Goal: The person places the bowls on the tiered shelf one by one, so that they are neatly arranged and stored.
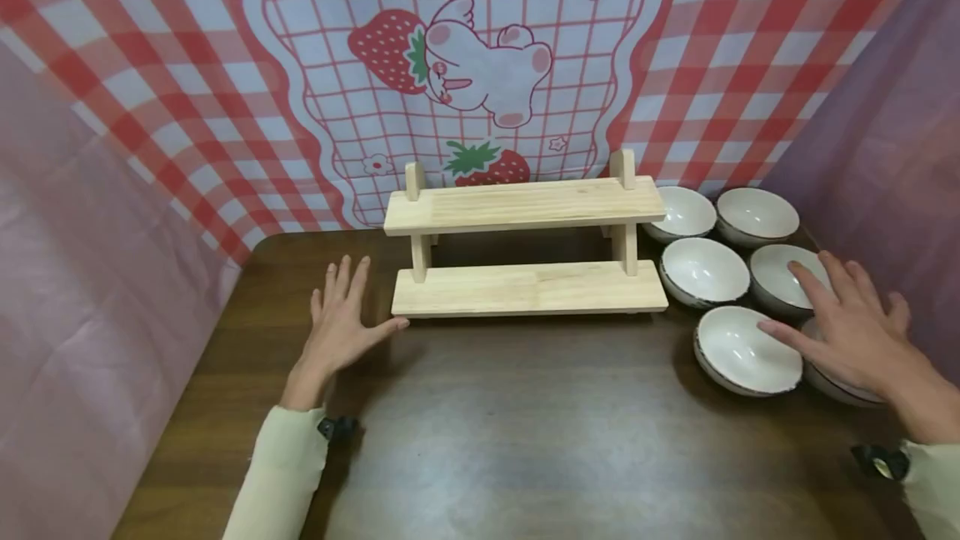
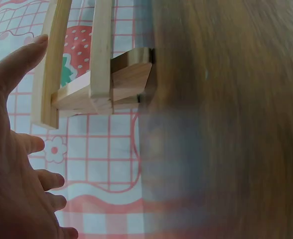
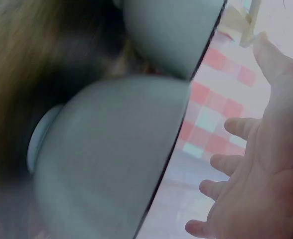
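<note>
Presently the left hand (image 1: 339,332) spreads beside the shelf (image 1: 525,288), the right hand (image 1: 858,336) likewise over bowls (image 1: 742,350).

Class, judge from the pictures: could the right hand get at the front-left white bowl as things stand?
Probably yes: the right hand is empty and open, its thumb overlapping the front-left white bowl in the head view, and nothing else covers that bowl.
</note>
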The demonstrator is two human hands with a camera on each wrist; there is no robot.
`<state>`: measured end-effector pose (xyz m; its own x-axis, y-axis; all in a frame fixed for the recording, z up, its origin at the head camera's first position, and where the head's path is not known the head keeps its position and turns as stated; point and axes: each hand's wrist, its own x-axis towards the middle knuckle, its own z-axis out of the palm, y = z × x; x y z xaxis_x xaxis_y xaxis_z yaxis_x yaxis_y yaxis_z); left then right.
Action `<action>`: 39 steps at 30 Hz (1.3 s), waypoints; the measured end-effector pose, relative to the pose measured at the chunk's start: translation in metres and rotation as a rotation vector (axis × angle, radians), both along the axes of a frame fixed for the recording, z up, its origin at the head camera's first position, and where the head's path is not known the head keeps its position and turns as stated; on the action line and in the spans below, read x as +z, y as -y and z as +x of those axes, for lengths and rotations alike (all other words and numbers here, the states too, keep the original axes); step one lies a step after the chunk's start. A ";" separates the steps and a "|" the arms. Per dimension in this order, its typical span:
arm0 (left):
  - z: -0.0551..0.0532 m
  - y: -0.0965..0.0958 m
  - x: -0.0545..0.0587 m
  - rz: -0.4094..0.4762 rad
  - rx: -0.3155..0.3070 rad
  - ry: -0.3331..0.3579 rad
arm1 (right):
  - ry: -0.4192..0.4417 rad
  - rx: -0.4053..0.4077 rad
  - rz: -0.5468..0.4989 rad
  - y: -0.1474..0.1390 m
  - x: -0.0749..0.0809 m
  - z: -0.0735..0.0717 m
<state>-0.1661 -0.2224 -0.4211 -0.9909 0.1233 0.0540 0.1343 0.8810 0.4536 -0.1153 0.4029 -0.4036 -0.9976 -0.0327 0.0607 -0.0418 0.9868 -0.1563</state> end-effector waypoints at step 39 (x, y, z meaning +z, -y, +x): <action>-0.042 -0.020 -0.056 0.448 -0.055 0.184 | -0.153 -0.091 -0.264 -0.050 -0.053 0.062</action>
<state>-0.2079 -0.2028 -0.4767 -0.9817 0.1802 -0.0614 0.0573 0.5874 0.8073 -0.0537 0.4531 -0.4565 -0.9744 0.0927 0.2050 0.0016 0.9139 -0.4059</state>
